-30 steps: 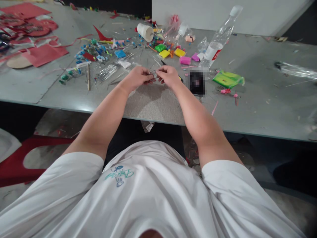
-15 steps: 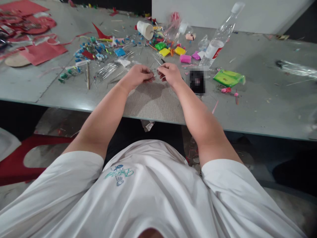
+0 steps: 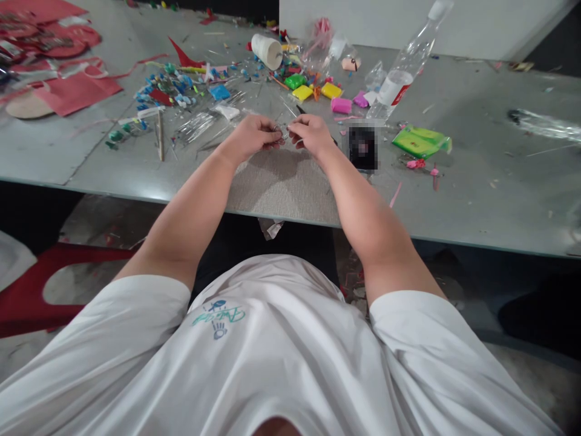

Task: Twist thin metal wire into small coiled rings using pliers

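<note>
My left hand is closed in a pinch above the table, thumb and fingers on a small thin wire-like piece. Close by on the right, my right hand is also pinched, its fingertips a short gap from the left ones. Whatever sits between the right fingertips is too small to make out. A black pointed tool lies just behind the right hand and is partly covered by it. Beyond the left hand are a white packet and a bundle of thin clear sticks.
Coloured clay packs, one yellow and one pink, lie behind my hands. A plastic bottle, a blurred black item and a green packet stand or lie rightward. A white cup rests on its side at the back.
Both hands stay in nearly the same place, with only slight finger movement. The view has shifted a little; nothing on the table has visibly moved.
</note>
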Tool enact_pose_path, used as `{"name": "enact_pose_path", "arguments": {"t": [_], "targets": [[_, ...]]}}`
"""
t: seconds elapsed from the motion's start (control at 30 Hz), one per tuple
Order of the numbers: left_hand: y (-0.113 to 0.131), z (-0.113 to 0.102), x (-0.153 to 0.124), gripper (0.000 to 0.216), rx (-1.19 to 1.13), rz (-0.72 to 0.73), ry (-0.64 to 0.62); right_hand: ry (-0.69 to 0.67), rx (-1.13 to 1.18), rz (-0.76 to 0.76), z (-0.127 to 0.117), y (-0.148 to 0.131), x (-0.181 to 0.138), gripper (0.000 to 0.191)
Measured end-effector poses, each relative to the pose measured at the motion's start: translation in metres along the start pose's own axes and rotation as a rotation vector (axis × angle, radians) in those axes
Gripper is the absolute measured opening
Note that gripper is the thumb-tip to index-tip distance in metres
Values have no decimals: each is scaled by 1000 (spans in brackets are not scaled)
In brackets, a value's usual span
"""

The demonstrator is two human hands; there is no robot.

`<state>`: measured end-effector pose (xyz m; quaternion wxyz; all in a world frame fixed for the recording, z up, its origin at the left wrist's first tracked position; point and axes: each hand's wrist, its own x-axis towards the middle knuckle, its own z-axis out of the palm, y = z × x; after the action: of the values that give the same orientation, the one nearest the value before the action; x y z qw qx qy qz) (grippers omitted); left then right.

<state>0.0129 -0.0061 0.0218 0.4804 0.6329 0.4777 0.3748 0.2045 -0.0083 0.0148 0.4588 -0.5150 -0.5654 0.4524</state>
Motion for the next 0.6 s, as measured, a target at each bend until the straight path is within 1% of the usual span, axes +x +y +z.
{"name": "enact_pose_path", "arguments": {"t": [0.33, 0.47, 0.6], "targets": [[-11, -3, 7, 24, -14, 27, -17, 7, -13, -30, 0, 3, 1, 35], [-9, -2, 6, 23, 25, 23, -11, -6, -15, -56, -1, 8, 5, 36], [-5, -1, 4, 21, 55, 25, 6, 17, -18, -45, -1, 12, 6, 33]]}}
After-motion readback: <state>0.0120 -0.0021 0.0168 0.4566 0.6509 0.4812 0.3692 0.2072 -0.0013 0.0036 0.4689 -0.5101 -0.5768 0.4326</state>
